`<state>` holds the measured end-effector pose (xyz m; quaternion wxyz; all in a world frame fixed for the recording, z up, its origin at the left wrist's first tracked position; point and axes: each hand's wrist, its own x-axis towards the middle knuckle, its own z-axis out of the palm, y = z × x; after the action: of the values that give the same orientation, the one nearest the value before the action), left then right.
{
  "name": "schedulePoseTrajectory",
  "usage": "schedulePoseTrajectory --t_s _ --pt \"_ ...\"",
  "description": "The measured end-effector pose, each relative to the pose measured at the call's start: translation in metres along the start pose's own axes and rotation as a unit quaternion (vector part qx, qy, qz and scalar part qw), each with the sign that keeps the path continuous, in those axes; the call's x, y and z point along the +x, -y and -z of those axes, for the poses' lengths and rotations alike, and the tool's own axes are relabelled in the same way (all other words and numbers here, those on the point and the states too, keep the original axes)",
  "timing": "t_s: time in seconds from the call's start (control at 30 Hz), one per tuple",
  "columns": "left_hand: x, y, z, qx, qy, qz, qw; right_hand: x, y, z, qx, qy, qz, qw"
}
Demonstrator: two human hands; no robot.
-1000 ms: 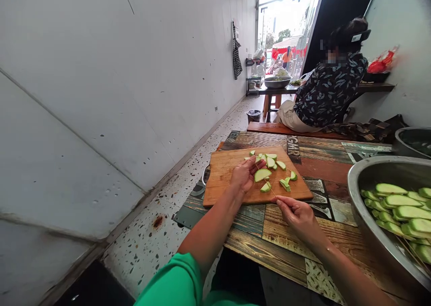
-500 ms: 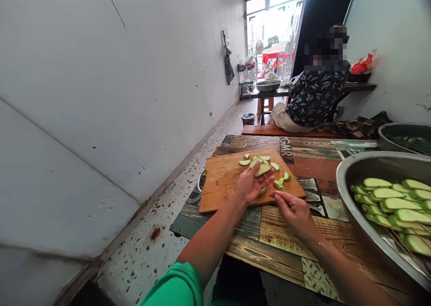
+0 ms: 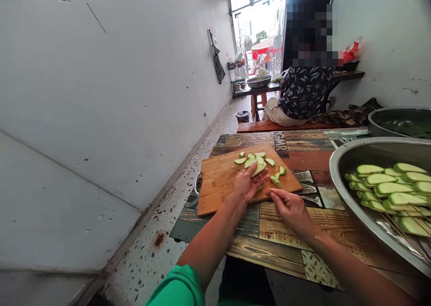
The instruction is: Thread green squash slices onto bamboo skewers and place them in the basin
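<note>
My left hand is over the cutting board, palm turned up, with a pale, green-edged zucchini slice held between thumb and fingers. In my right hand, pinched near its lower end, is a thin wooden skewer. The skewer's upper end meets the slice; how deep it goes in cannot be seen. Around my left fingers lie several cut zucchini pieces, some partly hidden by the hand.
At right stands a large metal basin holding skewered zucchini slices. Behind it is a second basin. The wooden table has a patchwork top. Beyond it, a person sits on a red-brown bench. A wall runs along the left.
The camera view has shifted slightly, so the far scene sits further left. Both hands keep their hold on the slice and the skewer, with little visible movement.
</note>
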<state>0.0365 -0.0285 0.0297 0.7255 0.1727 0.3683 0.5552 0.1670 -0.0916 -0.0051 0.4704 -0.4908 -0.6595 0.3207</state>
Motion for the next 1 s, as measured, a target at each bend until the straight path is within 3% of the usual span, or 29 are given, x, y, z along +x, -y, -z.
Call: schedulePoseTrajectory --t_s 0.33,0.47,0.63,0.73,0.87,1.0 --pt "-0.013 0.033 -0.01 0.099 0.068 0.023 0.992 0.007 -0.001 0.004 -0.054 -0.05 -0.001 0.997" --pt "-0.011 0.024 -0.01 0.107 0.068 0.012 0.992 0.006 0.003 0.006 -0.066 -0.05 0.004 0.997" --pt "0.001 -0.01 -0.001 0.026 0.014 -0.094 0.995 0.003 0.006 0.005 -0.062 0.0 0.026 0.998" --pt "0.005 -0.019 0.005 0.029 0.006 -0.116 0.993 0.001 0.006 0.004 -0.063 0.037 0.043 0.996" --pt "0.002 -0.008 0.002 0.055 0.006 -0.09 0.994 0.001 0.004 0.002 -0.074 0.034 0.041 0.996" --pt "-0.005 0.008 -0.008 0.084 0.06 -0.065 0.993 0.004 0.004 0.005 -0.065 -0.004 0.033 0.997"
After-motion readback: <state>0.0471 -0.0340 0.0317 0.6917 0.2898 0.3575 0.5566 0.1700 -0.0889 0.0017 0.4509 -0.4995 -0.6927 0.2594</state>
